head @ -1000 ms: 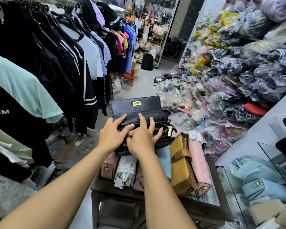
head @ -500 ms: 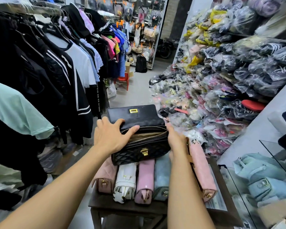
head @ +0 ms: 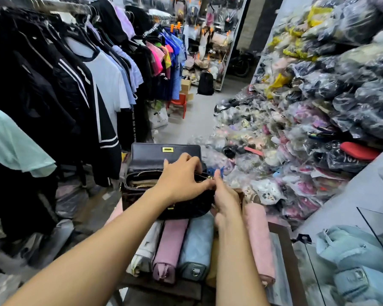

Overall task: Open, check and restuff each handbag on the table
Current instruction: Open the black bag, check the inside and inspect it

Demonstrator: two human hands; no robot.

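A black quilted handbag with a gold clasp rests on top of a row of bags, its flap raised and its mouth open. My left hand lies across the bag's top right, fingers curled over its rim. My right hand presses against the bag's right end, and its fingers pinch the gold zipper pull there. Under them lie a white bag, a mauve bag, a light blue bag and a pink bag side by side on a small dark wooden table.
A rack of hanging clothes fills the left side. Piles of plastic-wrapped goods slope down on the right. Pale blue bags lie behind glass at the lower right. A floor aisle runs ahead, with a red stool.
The black bag's mouth has gone from nearly zipped to open. My left hand has shifted right across the bag's top, and my right hand has come up to the zipper pull at the right end.
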